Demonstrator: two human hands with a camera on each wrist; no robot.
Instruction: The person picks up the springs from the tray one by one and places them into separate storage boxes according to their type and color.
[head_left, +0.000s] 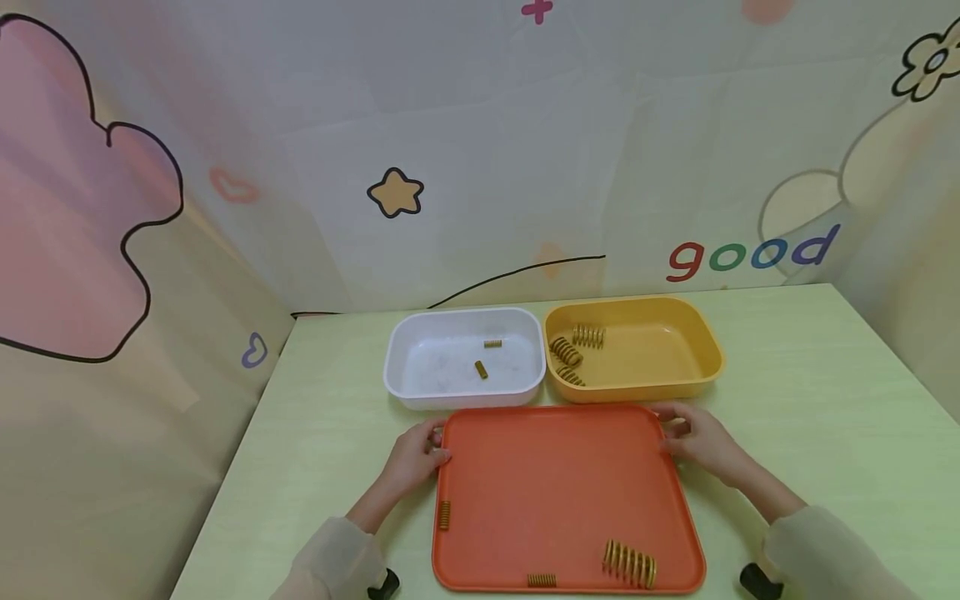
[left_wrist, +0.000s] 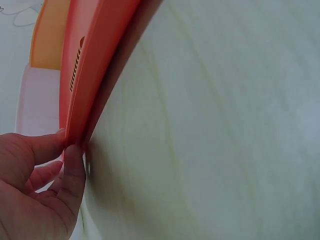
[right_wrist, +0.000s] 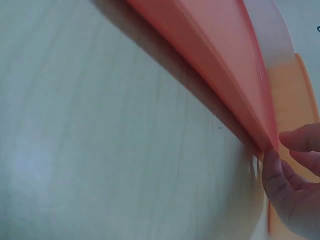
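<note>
An orange tray lies in front of the two bins, with a hand at each side near its far corners. My left hand pinches its left rim, thumb on one side and fingers on the other, as the left wrist view also shows. At the right far corner my right hand grips the rim with curled fingers. On the tray rest a big brass coil spring at the front right, a small spring along the front edge and another small spring by the left edge.
Behind the tray, a white bin holds two small springs. Right beside it, a yellow bin contains three larger springs at its left end. A printed cloth backdrop stands behind the pale green table.
</note>
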